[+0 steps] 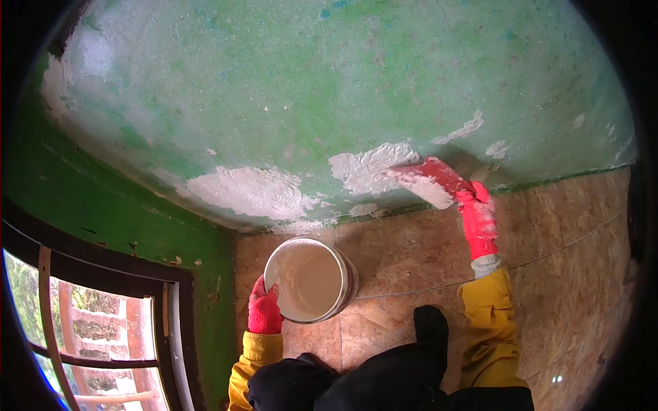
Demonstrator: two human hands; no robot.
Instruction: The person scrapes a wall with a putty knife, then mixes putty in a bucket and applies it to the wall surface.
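Knees: dark trousers filled the bottom centre of the frame, nearest the camera, with a dark shoe just above them on the tiled floor
Left hand: in a red glove, lower centre-left, fingers closed over the near rim of the bucket
Bucket: a white bucket sat tipped toward the camera at centre, pale filler inside, its rim under the left fingers, its far side near the foot of the wall
Right hand: red glove at centre-right, yellow sleeve below it, fingers wrapped shut round the scraper's handle
Scraper: a red scraper with a filler-smeared blade ran up and left from the right fingers, blade edge meeting the green wall low down, just right of a white patch
Other patch: a wider white patch lay further left along the wall's base
Window: a barred window took the lower left
Doing it well: likely best to keep the blade at a shallow tilt, press evenly and draw across the chipped spot in one stroke, feathering into the patch beside it
Bucket hold: steadying the rim seemed wise, so the tilted bucket would not roll
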